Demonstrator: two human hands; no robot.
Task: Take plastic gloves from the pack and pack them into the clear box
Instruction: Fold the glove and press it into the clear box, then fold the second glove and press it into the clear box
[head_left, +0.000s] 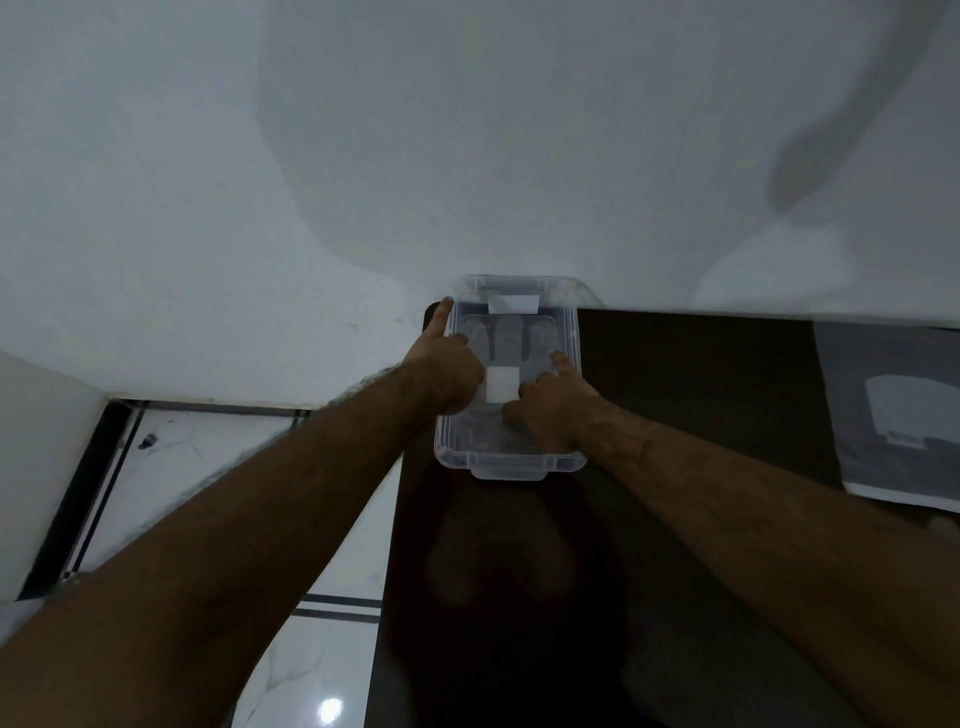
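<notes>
Clear box (511, 457) sits on dark table (675, 395) against the wall, under both hands. Inside: translucent gloves (506, 338), fingers faintly visible, beyond the knuckles. Left hand (447, 374) curled, forefinger extended on box rim. Right hand (553, 402) loosely curled, pressing into box; holding anything: cannot tell.

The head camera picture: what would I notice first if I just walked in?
Two bare arms reach forward to a clear box at the far end of a dark table, against a white wall. The left hand and right hand press down inside it, either side of a small white square.
</notes>
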